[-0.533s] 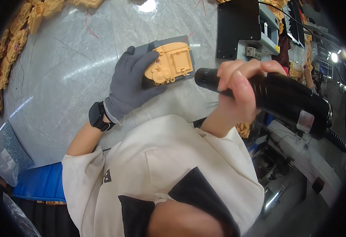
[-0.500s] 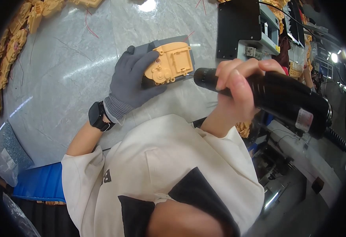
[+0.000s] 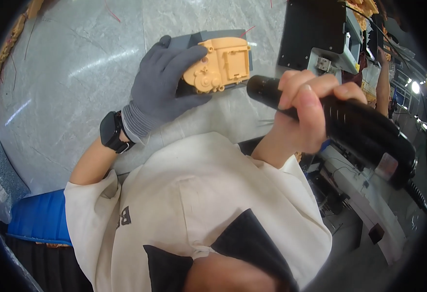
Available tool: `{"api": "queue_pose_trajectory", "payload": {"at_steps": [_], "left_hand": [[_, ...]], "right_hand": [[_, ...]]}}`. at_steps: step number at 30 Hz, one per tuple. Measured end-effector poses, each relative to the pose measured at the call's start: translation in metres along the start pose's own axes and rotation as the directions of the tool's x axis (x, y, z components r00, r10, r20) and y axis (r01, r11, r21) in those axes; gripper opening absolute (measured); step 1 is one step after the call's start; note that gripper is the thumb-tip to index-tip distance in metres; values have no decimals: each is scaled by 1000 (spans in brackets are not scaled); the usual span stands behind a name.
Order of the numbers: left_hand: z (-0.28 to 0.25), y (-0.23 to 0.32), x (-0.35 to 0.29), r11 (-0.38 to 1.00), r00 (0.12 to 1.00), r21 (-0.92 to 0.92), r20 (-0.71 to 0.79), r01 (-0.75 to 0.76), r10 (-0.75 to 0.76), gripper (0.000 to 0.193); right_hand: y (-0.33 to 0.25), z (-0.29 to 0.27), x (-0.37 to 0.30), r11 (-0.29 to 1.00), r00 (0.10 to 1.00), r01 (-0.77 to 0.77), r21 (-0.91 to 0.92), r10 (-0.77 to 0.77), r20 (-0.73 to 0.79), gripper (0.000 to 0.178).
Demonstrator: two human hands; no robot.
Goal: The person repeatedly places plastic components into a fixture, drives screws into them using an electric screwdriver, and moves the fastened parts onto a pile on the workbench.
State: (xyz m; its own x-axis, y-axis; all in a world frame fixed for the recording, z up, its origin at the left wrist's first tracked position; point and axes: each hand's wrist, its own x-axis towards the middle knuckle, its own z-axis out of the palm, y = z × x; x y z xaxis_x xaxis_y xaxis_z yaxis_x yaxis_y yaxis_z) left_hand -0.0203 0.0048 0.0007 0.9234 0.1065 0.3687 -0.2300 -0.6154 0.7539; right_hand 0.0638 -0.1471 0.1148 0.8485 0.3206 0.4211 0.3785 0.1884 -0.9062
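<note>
A yellow-orange plastic housing [image 3: 237, 64], with a framed rectangular recess and round bosses, lies on a dark grey block [image 3: 206, 35] on the table. My left hand [image 3: 167, 70], in a grey glove, is closed around its left side, fingers over the top and thumb along the near edge. In my bare right hand [image 3: 307, 104] is a black electric screwdriver [image 3: 364, 129], gripped round its body. The tool lies nearly level, nose pointing left at the housing's near right corner. Whether its bit touches the housing I cannot make out.
Beyond my right hand stands a black and grey machine [image 3: 311, 34]. More yellow-orange parts [image 3: 4, 63] line the table's left edge. Thin red wires [image 3: 112, 12] lie on the grey marbled tabletop [image 3: 77, 107]. A blue bin [image 3: 40, 219] sits at lower left. Another person's arm [image 3: 383, 80] shows at far right.
The whole view has shifted a little. Housing, left hand and screwdriver appear slightly higher, with the housing and tool farther right. Both hands keep their grips.
</note>
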Motion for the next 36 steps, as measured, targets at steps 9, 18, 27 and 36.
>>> {"api": "queue_pose_trajectory", "payload": {"at_steps": [9,18,27,36], "left_hand": [[-11,-6,1,999,999,-15,41,29,-29,69],[-12,-8,13,999,989,35,142,31,-36,76],[-5,-6,20,996,987,33,133,85,-88,81],[3,-12,20,999,998,-38,65,25,-22,76]], "right_hand": [[3,-50,-5,957,993,-20,288,52,-104,42],[5,-146,68,944,835,181,-276,-295,-464,37],[-6,-112,10,997,908,82,-17,-81,-411,41],[-3,-5,-4,985,948,93,147,-132,290,53]]}}
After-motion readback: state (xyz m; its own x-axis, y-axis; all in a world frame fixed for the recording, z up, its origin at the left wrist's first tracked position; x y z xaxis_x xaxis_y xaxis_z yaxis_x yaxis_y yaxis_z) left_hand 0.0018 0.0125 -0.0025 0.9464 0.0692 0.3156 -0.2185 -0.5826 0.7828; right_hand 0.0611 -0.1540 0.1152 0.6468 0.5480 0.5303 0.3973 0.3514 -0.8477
